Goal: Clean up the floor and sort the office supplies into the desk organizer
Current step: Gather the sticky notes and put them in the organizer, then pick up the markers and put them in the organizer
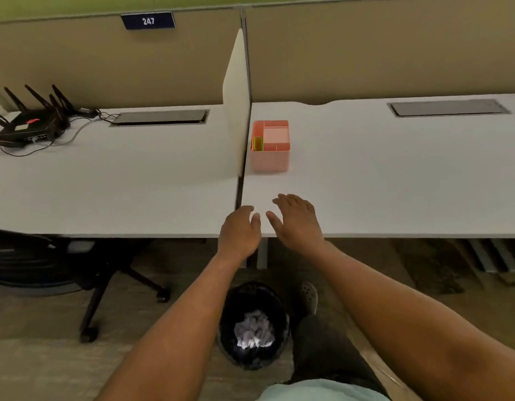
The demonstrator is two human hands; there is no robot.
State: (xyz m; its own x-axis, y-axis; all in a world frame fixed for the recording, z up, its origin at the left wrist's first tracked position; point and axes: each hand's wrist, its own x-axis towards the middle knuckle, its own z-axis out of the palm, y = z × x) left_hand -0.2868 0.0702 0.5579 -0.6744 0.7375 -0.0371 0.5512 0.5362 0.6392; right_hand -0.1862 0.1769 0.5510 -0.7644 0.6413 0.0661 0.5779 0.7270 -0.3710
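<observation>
Organizer (270, 146), pink and box-shaped, is sitting upright on the white tabletop (395, 175) just beside the divider panel (236, 111), its long axis running away from the person, with yellow-green items standing in its near-left compartment. Both hands are hovering over the near tabletop edge, holding nothing: left hand (239, 231) with fingers loosely curled, right hand (298, 221) with fingers spread apart.

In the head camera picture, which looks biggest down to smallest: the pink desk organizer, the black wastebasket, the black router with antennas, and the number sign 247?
1. Router, antennas included
2. Wastebasket, close behind and nearer the camera, so these two are unsure
3. Sign 247 and desk organizer look alike
</observation>
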